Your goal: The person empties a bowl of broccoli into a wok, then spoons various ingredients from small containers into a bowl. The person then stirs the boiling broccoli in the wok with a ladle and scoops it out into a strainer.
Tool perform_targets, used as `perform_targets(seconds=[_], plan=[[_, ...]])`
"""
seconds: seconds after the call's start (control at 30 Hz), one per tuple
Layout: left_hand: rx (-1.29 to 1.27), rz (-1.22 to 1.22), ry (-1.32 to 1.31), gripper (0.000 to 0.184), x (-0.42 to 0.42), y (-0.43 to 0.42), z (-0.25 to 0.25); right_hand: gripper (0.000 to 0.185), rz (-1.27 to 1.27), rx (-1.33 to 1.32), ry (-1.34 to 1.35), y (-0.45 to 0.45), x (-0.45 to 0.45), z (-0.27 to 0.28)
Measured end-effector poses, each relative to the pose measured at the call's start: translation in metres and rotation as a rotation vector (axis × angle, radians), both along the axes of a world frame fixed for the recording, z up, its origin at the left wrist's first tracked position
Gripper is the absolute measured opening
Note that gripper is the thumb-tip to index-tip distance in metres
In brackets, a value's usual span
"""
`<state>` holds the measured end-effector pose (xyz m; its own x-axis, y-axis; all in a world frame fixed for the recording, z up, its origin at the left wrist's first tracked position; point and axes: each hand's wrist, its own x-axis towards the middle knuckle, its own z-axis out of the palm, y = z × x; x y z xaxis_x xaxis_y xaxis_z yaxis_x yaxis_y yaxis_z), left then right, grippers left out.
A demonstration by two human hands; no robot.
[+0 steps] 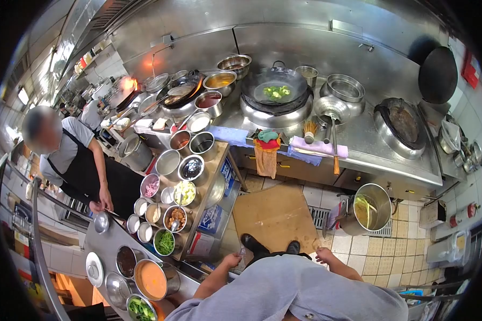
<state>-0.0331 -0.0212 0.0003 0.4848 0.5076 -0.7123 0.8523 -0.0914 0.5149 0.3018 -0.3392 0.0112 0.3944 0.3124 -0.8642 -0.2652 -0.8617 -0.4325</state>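
Note:
My left hand point(232, 260) hangs low by my body with curled fingers, near a small see-through item point(243, 250) that I cannot make out. On the other side my right hand point(323, 255) is loosely closed, and what it holds, if anything, is too small to tell. In front of me a wok point(276, 93) sits on the stove with green broccoli point(277, 92) in water. A long-handled strainer point(332, 109) lies to its right, beside a bamboo brush point(309, 128). A tall steel pot point(368, 208) with liquid and pale green stalks stands on the floor near my right hand.
Bowls of chopped food crowd the wooden-topped counter point(211, 184) on my left. Beyond it stands a person in a black apron point(99, 179). Flames point(128, 84) rise at a far wok. A brown mat point(273, 216) covers the floor ahead. An orange-filled pot point(154, 278) is at lower left.

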Motion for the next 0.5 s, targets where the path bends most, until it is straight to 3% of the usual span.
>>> perform_targets(seconds=[0.5], plan=[[0.001,-0.014,-0.051,0.032,0.005,0.006,-0.002,0.026,0.031,0.080,-0.042,0.025,0.015,-0.003]])
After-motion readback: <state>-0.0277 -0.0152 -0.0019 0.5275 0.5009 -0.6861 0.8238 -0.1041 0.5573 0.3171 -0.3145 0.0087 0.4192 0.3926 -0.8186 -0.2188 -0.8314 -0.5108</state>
